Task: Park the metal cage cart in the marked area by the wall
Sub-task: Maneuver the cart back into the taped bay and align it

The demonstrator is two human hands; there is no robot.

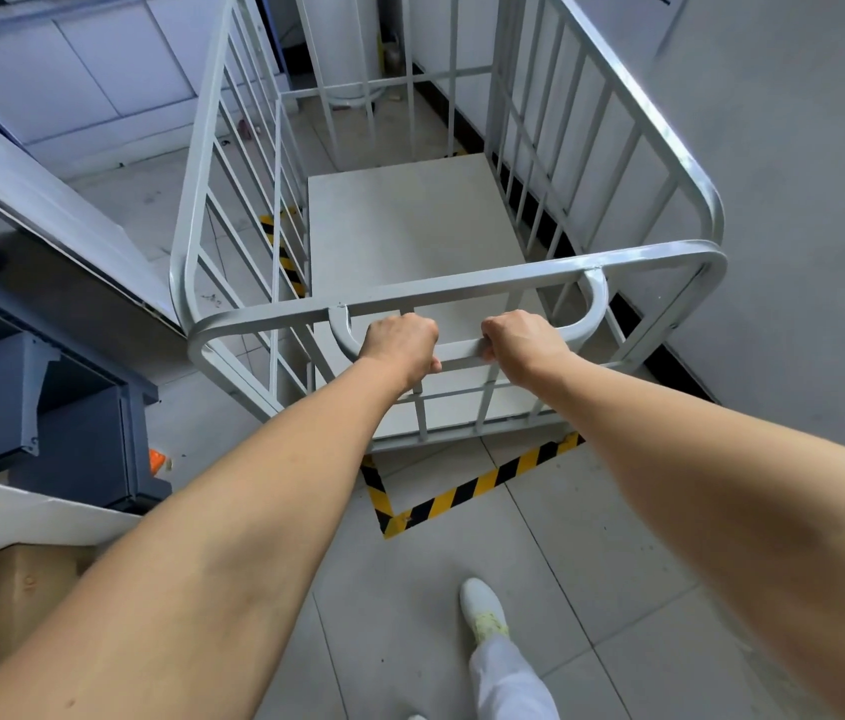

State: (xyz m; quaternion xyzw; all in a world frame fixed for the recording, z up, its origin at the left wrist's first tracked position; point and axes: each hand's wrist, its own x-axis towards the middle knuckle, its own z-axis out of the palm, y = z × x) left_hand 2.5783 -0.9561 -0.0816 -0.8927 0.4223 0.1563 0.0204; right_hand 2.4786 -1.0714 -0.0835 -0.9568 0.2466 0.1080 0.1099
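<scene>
A grey metal cage cart (462,283) with barred sides and a flat, bare floor stands in front of me, its right side close along the white wall (799,200). My left hand (399,345) and my right hand (524,345) are both wrapped around the cart's handle bar (459,350) at its near end. Yellow-and-black striped floor tape (467,493) marks a corner just below the cart's near end. More of the striped tape (285,252) shows through the bars on the left side. The cart's wheels are hidden.
Dark blue metal shelving (46,407) and a white counter edge (20,506) stand at the left. A cardboard box (5,589) sits at the lower left. White cabinets (98,80) line the back left. My foot in a white shoe (483,610) is on the tiled floor.
</scene>
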